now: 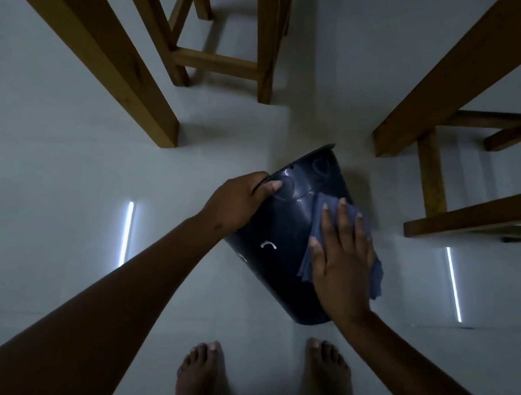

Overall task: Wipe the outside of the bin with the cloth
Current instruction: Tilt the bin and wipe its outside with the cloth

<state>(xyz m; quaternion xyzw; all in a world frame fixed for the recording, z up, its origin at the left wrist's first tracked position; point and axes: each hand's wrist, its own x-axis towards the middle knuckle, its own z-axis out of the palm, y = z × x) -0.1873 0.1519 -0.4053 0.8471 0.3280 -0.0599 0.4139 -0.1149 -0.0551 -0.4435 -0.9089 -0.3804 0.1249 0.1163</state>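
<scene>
Head camera, looking straight down in dim light. Nearest, at the bottom edge, my two bare feet (200, 375) stand on a pale tiled floor (44, 172), cut off at the ankles. My forearms reach up from the lower corners.

Just beyond my toes a dark blue bin (284, 232) is tipped over, its side turned up toward me; whether it rests on the floor or is held clear of it I cannot tell. My right hand (341, 258) lies flat and open on that side, fingers spread, pressing a blue-grey cloth (311, 268) against the plastic. Most of the cloth is hidden under my palm; only its edges show either side. My left hand (239, 199) is closed on the far end of the bin, thumb on the outside, fingertips hidden over the edge. Faint moulded marks on the bin are too dark to read.

Two thin bright streaks of reflected light lie on the floor to either side. Farther off stand brown wooden furniture legs (113, 50) and rungs, their tops cut off by the frame.
</scene>
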